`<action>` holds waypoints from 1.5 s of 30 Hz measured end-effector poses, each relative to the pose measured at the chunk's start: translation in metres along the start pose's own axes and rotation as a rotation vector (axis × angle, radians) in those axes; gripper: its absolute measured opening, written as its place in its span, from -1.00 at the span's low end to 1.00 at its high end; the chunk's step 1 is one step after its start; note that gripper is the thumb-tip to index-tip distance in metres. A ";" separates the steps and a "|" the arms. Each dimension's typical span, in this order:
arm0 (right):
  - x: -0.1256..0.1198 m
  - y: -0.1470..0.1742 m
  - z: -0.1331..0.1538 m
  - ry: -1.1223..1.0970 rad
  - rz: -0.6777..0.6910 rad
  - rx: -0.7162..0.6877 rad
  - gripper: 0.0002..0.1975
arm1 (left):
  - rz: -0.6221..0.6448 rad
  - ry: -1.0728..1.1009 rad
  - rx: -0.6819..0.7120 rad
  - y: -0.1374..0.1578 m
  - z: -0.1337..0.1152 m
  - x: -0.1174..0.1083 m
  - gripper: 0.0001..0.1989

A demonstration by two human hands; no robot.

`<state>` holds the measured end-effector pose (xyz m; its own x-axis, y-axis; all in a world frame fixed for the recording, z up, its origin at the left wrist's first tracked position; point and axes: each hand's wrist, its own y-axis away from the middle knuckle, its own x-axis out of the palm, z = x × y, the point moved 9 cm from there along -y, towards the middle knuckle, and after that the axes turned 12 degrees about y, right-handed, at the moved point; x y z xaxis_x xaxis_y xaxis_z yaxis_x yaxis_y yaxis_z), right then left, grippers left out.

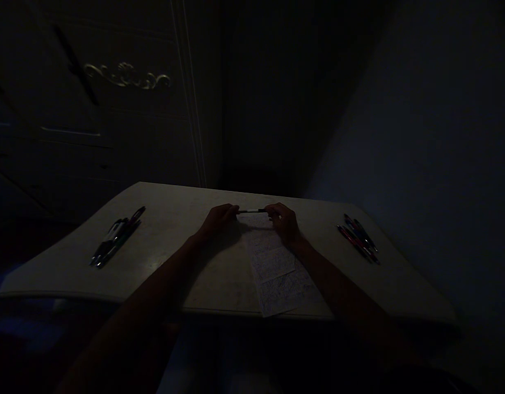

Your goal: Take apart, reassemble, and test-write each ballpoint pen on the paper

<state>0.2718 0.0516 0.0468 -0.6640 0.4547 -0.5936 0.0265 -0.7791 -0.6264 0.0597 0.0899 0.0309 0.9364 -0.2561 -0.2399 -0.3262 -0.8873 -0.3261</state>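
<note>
A slim pen (251, 210), pale in the middle and dark toward its right end, is stretched level between my two hands. My left hand (220, 218) pinches its left end, and my right hand (284, 219) grips the dark right end. Beneath them, sheets of paper covered in writing (272, 262) lie on the table (211, 293), partly hidden by my right forearm. The dim light hides the finer details of the pen and fingers.
On the table's left side lies a bunch of several pens (116, 238). Another group of several pens (358, 238), some red and some blue, lies at the right. A cabinet with scroll trim (127, 76) stands behind on the left; a wall (433, 153) borders the right.
</note>
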 end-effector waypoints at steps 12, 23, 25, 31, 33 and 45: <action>0.000 -0.001 -0.001 -0.005 0.003 0.025 -0.74 | -0.061 -0.051 0.203 0.002 -0.021 -0.006 -0.65; 0.001 0.001 -0.006 -0.112 -0.031 0.062 -0.64 | 0.021 -0.006 0.053 -0.003 -0.007 0.003 -0.55; 0.002 0.001 -0.010 -0.118 -0.032 0.082 -0.67 | 0.033 0.011 0.042 -0.002 -0.009 0.004 -0.56; 0.005 -0.001 -0.019 -0.046 -0.016 0.134 -0.80 | -0.066 -0.004 0.152 0.002 -0.013 -0.002 -0.60; 0.005 -0.001 -0.017 -0.014 -0.009 0.120 -0.82 | -0.097 -0.012 0.230 0.004 -0.016 -0.003 -0.65; 0.010 0.001 -0.007 -0.041 0.114 0.152 -0.60 | -0.202 -0.187 0.487 0.008 -0.025 -0.011 -0.91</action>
<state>0.2704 0.0581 0.0364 -0.6935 0.3441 -0.6330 -0.0079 -0.8821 -0.4709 0.0502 0.0763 0.0538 0.9620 0.0126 -0.2727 -0.2064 -0.6201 -0.7568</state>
